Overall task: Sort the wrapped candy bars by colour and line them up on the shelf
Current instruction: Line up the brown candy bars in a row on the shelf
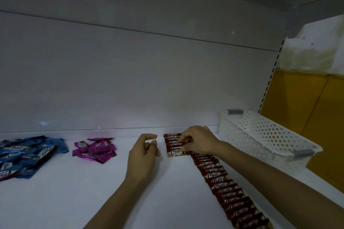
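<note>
Head view finds the person working on the red group. The right hand [197, 140] is bent over the far end of a long overlapping row of red-brown foil-wrapped candy bars [223, 184], its fingertips pinching a bar at that end. From under this hand the row runs back toward the person beside the right forearm, on the white shelf [93, 201]. The left hand [144, 151] rests just left of the row's far end with its fingers loosely curled. Something dark shows inside the curl, but whether it is a bar cannot be told.

Well left of the left hand lies a loose heap of magenta wrapped bars [95, 149], and further left a heap of blue wrapped bars [28, 156]; neither is lined up. Just right of the right hand stands a white perforated plastic basket [260, 135].

The red line looks close to finished. The next move probably calls for seating the pinched bar flush with its neighbours, then reaching left for the magenta heap.
</note>
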`<state>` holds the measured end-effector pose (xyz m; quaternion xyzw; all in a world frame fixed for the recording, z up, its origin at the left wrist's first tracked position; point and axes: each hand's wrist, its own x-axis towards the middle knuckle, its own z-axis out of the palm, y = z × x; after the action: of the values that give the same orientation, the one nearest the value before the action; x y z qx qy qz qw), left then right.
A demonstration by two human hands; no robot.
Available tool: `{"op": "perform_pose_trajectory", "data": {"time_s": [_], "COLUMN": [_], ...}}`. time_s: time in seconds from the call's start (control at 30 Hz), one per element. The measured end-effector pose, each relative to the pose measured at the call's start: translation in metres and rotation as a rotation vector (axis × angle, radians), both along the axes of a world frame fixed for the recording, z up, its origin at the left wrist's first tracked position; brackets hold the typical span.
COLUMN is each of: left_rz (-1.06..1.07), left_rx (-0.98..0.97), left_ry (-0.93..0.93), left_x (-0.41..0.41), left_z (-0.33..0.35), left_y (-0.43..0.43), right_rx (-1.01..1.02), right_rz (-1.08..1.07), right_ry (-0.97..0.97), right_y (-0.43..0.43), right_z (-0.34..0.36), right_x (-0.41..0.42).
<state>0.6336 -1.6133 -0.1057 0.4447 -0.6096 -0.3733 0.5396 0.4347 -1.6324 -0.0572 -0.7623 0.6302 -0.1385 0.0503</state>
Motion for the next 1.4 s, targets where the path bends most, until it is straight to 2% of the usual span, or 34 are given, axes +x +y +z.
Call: {"op": "perform_pose_trajectory", "data": {"time_s": [0.2, 0.43, 0.6, 0.73, 0.77, 0.83, 0.9, 1.03, 1.1, 1.17, 1.23, 1.27, 1.33, 1.4], "left_rz": [0.033, 0.017, 0.004, -0.176, -0.22, -0.273, -0.311, -0.387, -0.387, -0.322, -0.241, -0.231, -0.281, -0.355], "left_rx": [0.048, 0.019, 0.007, 0.102, 0.108, 0.091, 0.09, 0.11, 0.12, 0.089, 0.051, 0.042, 0.089, 0.187], "left_ry": [0.061, 0.04, 0.094, 0.345, 0.371, 0.385, 0.432, 0.481, 0.445, 0.33, 0.252, 0.243, 0.261, 0.281], "left_x": [0.001, -0.001, -0.001, -0.003, -0.003, -0.002, -0.002, -0.002, -0.003, -0.004, -0.005, -0.005, -0.006, -0.006], "left_z": [0.003, 0.003, 0.001, 0.012, 0.013, 0.013, 0.012, 0.013, 0.012, 0.01, 0.009, 0.008, 0.01, 0.011], "left_y": [0.0, 0.001, -0.001, 0.002, 0.002, 0.001, 0.0, 0.001, 0.003, 0.004, 0.005, 0.006, 0.008, 0.009], "right_rx": [-0.016, -0.028, -0.022, -0.035, -0.06, -0.037, 0.117, 0.311, 0.303, 0.243, 0.134, 0.047, -0.144, -0.232], "right_rz": [0.07, 0.075, 0.068, 0.062, 0.07, 0.092, 0.103, 0.219, 0.185, 0.104, 0.033, 0.021, 0.041, 0.06], "right_ry": [0.085, 0.109, 0.099, 0.112, 0.023, -0.394, -0.763, -0.894, -0.991, -1.051, -1.014, -0.93, -0.717, -0.677], "right_y": [0.004, 0.006, 0.008, 0.012, 0.014, 0.023, 0.034, 0.048, 0.051, 0.051, 0.052, 0.053, 0.057, 0.061], "right_z": [-0.006, -0.003, -0.004, -0.003, -0.004, -0.001, 0.004, 0.004, 0.002, 0.003, 0.005, 0.006, 0.006, 0.005], "right_x": [0.008, 0.006, 0.008, 0.009, 0.012, 0.025, 0.04, 0.057, 0.059, 0.056, 0.048, 0.043, 0.034, 0.028]}}
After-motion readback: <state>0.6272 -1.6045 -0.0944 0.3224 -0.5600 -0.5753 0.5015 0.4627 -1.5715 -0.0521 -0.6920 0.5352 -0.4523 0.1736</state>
